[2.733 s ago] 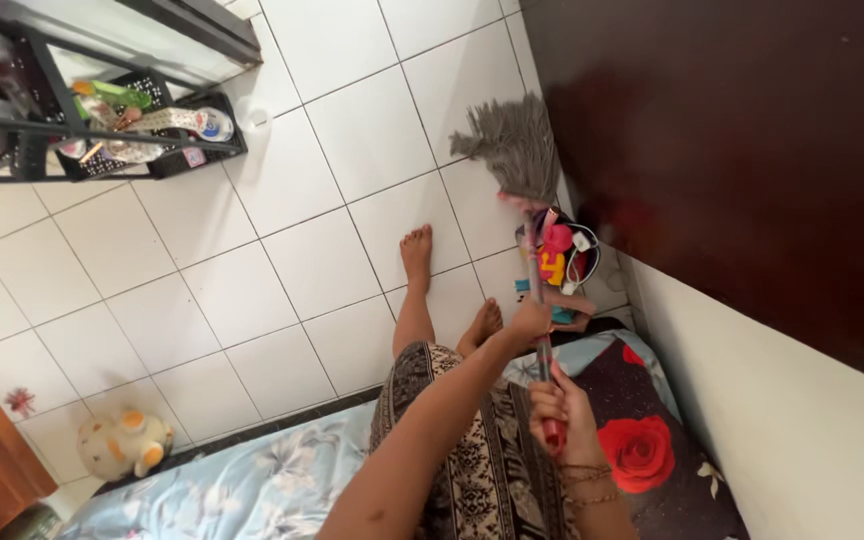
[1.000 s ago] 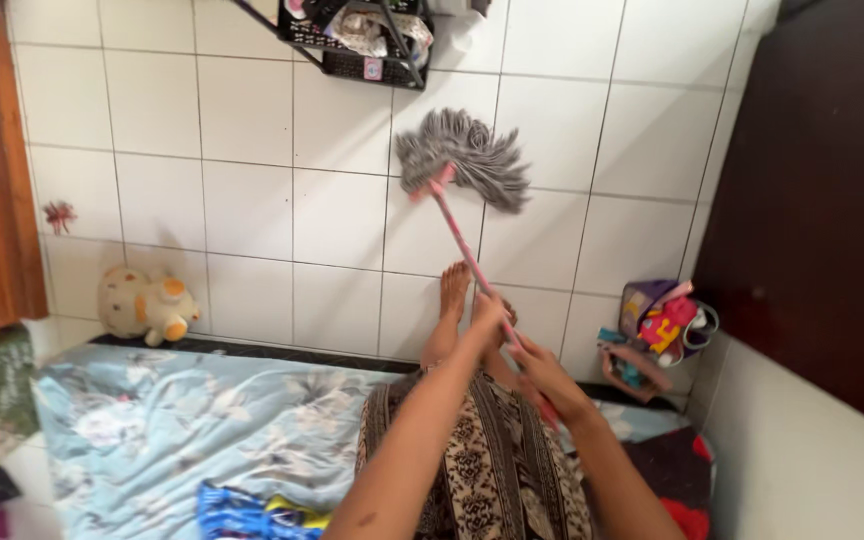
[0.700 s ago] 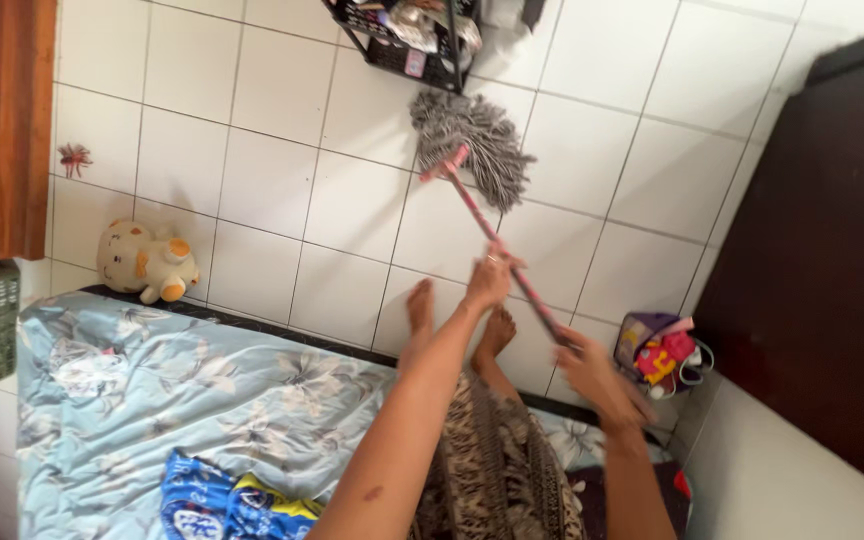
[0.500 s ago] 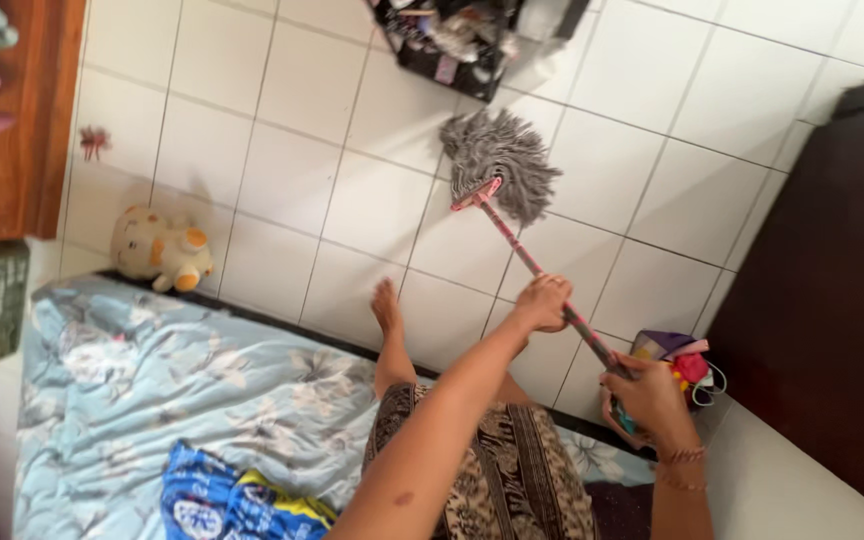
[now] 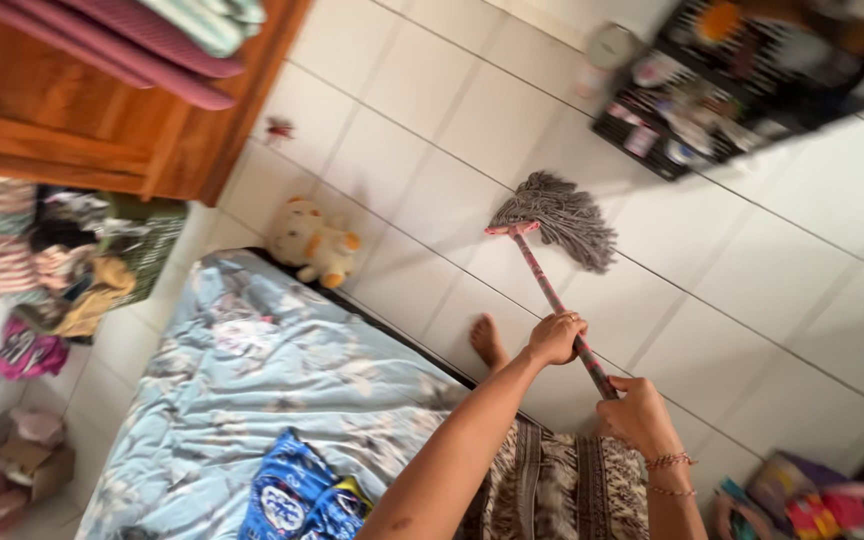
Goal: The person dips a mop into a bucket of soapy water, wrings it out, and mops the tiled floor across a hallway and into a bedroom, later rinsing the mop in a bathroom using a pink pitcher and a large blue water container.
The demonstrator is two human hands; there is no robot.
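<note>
A mop with a pink handle [image 5: 550,294] and a grey string head [image 5: 559,215] rests on the white tiled floor [image 5: 422,150]. My left hand [image 5: 555,337] grips the handle partway down. Just below it, my right hand [image 5: 638,415], with bracelets at the wrist, grips the handle's lower end. One bare foot [image 5: 489,341] stands on the tiles beside the mattress. The mop head lies out in front of the foot, near a black rack.
A mattress with a light blue floral sheet [image 5: 262,390] lies at lower left, blue packets [image 5: 297,497] on it. A plush toy [image 5: 314,243] sits at its far corner. A wooden cabinet [image 5: 102,110], a clothes pile [image 5: 62,260], a black rack [image 5: 732,90] and a toy bag [image 5: 802,495] surround the floor.
The view has swung left, bringing the wooden cabinet and clothes pile in. The mop head has swept across the tiles from by the dark furniture toward the rack. Both hands stay on the handle.
</note>
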